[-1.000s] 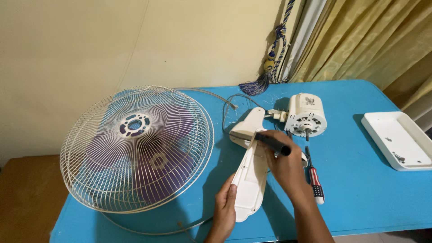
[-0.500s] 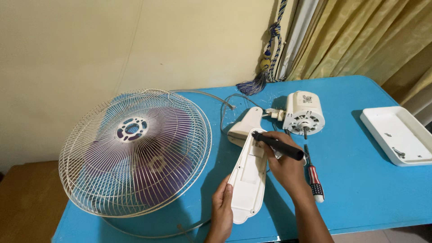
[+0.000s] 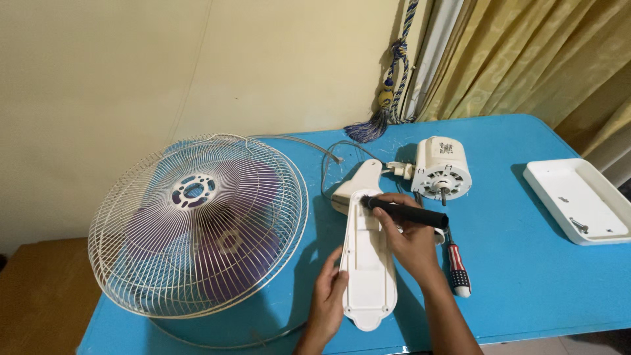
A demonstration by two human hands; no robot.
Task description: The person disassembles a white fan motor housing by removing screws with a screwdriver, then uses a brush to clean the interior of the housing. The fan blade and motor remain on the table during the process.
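A long white plastic fan housing (image 3: 367, 263) lies lengthwise on the blue table (image 3: 526, 289). My left hand (image 3: 327, 299) rests flat against its left edge near the bottom end. My right hand (image 3: 409, 240) grips a black-handled brush (image 3: 402, 212), held sideways with its tip on the upper part of the housing. The white fan motor (image 3: 442, 168) with its shaft pointing toward me sits just beyond, joined to the housing by wires.
A wire fan guard with purple blades inside (image 3: 197, 223) fills the table's left side. A red-and-black screwdriver (image 3: 456, 266) lies right of my right hand. A white tray with small screws (image 3: 578, 200) sits at the right edge. Curtains and a tassel cord (image 3: 388, 85) hang behind.
My right hand has shifted the brush slightly down and left along the upper housing. My left hand has stayed against the housing's lower edge.
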